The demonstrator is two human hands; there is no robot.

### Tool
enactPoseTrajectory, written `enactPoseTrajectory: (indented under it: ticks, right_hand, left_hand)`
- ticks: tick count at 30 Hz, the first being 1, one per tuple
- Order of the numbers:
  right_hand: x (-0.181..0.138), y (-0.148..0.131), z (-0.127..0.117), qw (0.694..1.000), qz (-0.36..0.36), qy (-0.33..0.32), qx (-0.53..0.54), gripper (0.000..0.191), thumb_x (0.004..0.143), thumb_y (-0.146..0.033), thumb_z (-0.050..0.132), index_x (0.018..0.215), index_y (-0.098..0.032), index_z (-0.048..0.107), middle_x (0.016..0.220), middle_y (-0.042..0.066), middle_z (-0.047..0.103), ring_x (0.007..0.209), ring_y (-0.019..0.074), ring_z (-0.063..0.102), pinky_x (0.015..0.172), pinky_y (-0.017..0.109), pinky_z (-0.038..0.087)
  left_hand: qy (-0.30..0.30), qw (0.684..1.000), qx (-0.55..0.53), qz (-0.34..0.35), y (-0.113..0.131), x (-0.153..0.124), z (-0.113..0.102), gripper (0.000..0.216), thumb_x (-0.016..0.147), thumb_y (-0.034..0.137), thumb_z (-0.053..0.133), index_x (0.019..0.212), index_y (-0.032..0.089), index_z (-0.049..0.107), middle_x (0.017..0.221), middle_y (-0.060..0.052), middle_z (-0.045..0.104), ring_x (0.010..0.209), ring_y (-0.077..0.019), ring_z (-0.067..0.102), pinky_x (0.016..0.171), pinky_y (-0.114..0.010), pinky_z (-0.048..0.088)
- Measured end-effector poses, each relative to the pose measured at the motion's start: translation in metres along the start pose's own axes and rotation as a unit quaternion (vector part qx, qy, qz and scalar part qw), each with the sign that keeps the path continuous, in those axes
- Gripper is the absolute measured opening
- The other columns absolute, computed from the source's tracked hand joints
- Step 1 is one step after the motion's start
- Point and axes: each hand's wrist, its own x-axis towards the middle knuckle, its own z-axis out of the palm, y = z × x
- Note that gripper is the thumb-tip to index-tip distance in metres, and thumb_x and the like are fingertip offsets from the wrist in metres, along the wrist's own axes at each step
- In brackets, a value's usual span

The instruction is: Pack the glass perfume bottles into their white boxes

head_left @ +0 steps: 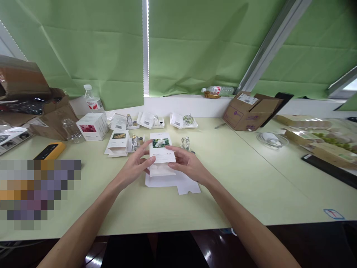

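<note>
A white carton printed with a white flower (161, 145) is held from both sides in front of me. My left hand (134, 167) grips its left edge, the thumb at the lower front. On the right, my right hand (189, 165) has its fingers over the edge and its thumb low on the box. The carton's lower end looks open. Under it lies a flat white cardboard piece (188, 188) with a cut tab. A clear glass bottle (185, 142) stands just beyond my right hand. Left of the carton are another glass bottle (135, 142) and an opened yellow-flower carton (118, 140).
Opened white packs with small bottles, one a round green bottle (188, 119), line the wall. White boxes (93, 126) stand at left near a plastic water bottle (93, 100). A brown cardboard box (248, 113) and a white cable (272, 139) are at right.
</note>
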Motion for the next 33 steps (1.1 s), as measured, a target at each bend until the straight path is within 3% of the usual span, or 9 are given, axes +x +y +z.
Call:
enactPoseTrajectory:
  ticks: [4,10,18,26,33]
  right_hand:
    - [-0.0001,0.0009,-0.0024,1.000,0.002,0.006,0.011,0.054,0.083,-0.036,0.068,0.134,-0.032,0.052,0.116,0.005,0.066,0.103,0.0234,0.064,0.093,0.047,0.051]
    - [0.0009,0.0016,-0.0035,1.000,-0.002,0.013,0.008,0.052,0.083,-0.036,0.068,0.132,-0.033,0.053,0.120,0.006,0.065,0.104,0.0242,0.064,0.093,0.048,0.051]
    - [-0.0008,-0.0017,-0.0035,1.000,0.009,-0.002,-0.004,0.059,0.082,-0.040,0.069,0.137,-0.033,0.049,0.115,0.006,0.065,0.102,0.0246,0.064,0.093,0.050,0.052]
    - [-0.0002,-0.0020,-0.0050,1.000,0.010,-0.008,-0.002,0.056,0.082,-0.039,0.070,0.134,-0.032,0.051,0.109,0.005,0.066,0.102,0.0242,0.063,0.091,0.047,0.052]
    - [-0.0003,-0.0033,-0.0040,1.000,0.003,-0.003,0.000,0.052,0.084,-0.042,0.067,0.133,-0.031,0.053,0.108,0.006,0.066,0.102,0.0249,0.063,0.090,0.048,0.052]
  left_hand:
    - [-0.042,0.999,0.023,0.012,-0.0052,-0.0001,-0.0013,0.070,0.081,0.044,0.069,0.143,0.037,0.039,0.138,-0.010,0.048,0.095,-0.0215,0.061,0.073,-0.034,0.055]
    - [-0.037,0.999,0.032,0.015,-0.0069,0.0000,-0.0012,0.073,0.079,0.040,0.072,0.143,0.036,0.038,0.133,-0.010,0.053,0.082,-0.0165,0.060,0.075,-0.036,0.054]
    - [-0.004,1.000,0.006,0.001,-0.0006,-0.0011,0.0014,0.067,0.079,0.042,0.071,0.140,0.033,0.044,0.128,-0.011,0.057,0.090,-0.0211,0.064,0.072,-0.034,0.055]
    - [-0.008,1.000,-0.010,0.012,-0.0008,-0.0001,0.0011,0.064,0.079,0.042,0.070,0.137,0.031,0.044,0.126,-0.010,0.059,0.099,-0.0241,0.063,0.073,-0.034,0.056]
    - [-0.007,1.000,-0.001,0.014,0.0013,-0.0009,0.0001,0.063,0.078,0.042,0.072,0.134,0.029,0.047,0.120,-0.011,0.061,0.090,-0.0209,0.064,0.069,-0.033,0.056]
